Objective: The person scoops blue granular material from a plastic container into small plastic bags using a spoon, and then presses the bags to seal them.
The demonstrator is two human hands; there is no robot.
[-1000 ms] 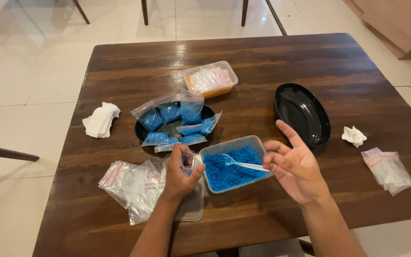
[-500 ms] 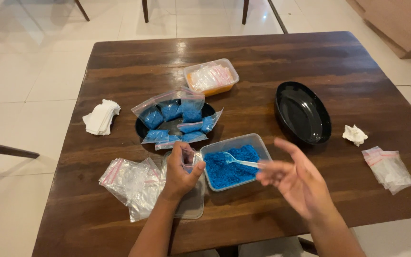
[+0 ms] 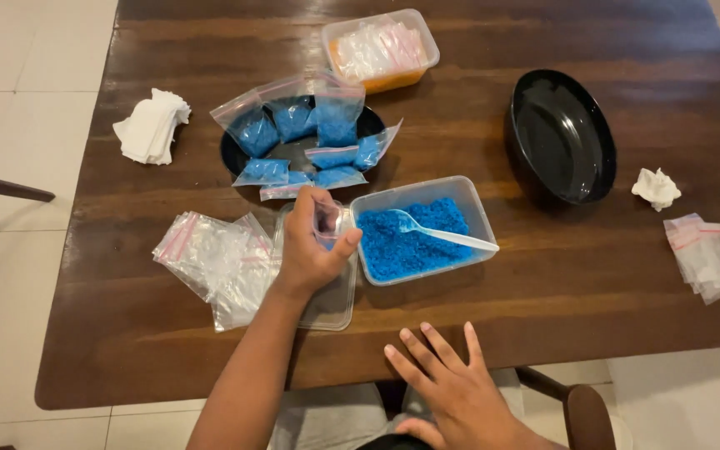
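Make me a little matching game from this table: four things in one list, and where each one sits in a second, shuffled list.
Things:
1. White spoon
2. Black bowl
3. Small bag
4. Crumpled tissue

Places:
A. Held in the left hand
B. Resting in the tub of blue grains
C. Near the table's right edge, above a few flat bags
D. Standing apart, right of the tub

Pairs: 1-B, 2-D, 3-A, 4-C
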